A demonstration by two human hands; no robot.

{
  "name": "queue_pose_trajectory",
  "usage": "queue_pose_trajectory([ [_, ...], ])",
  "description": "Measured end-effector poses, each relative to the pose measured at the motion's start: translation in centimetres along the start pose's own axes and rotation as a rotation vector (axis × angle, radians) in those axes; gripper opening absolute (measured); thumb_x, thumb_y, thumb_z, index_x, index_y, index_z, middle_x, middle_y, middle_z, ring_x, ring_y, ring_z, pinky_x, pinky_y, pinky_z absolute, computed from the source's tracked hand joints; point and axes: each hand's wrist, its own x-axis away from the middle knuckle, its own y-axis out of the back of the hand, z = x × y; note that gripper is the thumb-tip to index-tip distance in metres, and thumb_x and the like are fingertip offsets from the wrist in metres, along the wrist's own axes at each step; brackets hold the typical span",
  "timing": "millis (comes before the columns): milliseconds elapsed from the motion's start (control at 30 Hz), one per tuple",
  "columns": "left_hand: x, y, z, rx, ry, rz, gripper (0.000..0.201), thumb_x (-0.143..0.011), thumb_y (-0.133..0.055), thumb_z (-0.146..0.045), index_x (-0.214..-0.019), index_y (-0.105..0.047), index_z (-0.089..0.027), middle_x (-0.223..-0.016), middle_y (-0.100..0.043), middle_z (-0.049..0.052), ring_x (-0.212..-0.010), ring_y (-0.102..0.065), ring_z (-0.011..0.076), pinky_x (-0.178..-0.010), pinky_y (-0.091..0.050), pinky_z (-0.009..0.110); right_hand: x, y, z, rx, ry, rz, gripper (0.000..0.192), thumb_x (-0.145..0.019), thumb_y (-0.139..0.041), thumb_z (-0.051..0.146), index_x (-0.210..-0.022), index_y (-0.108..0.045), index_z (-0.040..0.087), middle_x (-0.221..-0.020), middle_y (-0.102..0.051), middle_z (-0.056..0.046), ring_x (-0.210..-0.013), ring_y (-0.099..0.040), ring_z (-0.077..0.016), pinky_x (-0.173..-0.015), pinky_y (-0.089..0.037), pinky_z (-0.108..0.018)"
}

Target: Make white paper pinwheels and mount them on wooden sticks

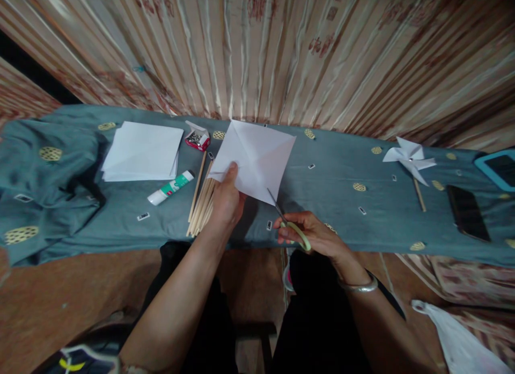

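Observation:
A square sheet of white paper [261, 148] with crossing diagonal creases is held up over the cloth. My left hand [228, 199] grips its lower left side, thumb on top and fingers underneath. In my right hand [309, 232] is a pair of scissors [300, 235] with pale green handles. The blades lie at the paper's lower corner, along a crease. Just beneath my left hand lies a bundle of thin wooden sticks [201, 207]. A finished paper pinwheel [410, 159] on a stick rests farther right.
Left of the sticks are a glue stick [171, 187], a stack of white paper [142, 151] and an open small box of metal pins [198, 137]. A dark phone [466, 213] and a blue-framed device [499, 169] lie at the right. A pleated curtain [273, 57] hangs behind the cloth-covered table [333, 170].

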Motion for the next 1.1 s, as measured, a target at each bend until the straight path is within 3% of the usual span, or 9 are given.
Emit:
queue_pose_trajectory([
  [1100, 0.15, 0.1, 0.15, 0.016, -0.006, 0.036, 0.036, -0.09, -0.054, -0.016, -0.125, -0.057, -0.024, -0.117, -0.071, 0.005, -0.11, -0.066, 0.0176, -0.096, -0.051, 0.03, -0.1, -0.04, -0.36, -0.016, 0.001, -0.015, 0.052, -0.058, -0.079, 0.062, -0.075, -0.061, 0.016, -0.067, -0.06, 0.0, -0.063, -0.057, -0.0128, -0.063, -0.048, -0.028],
])
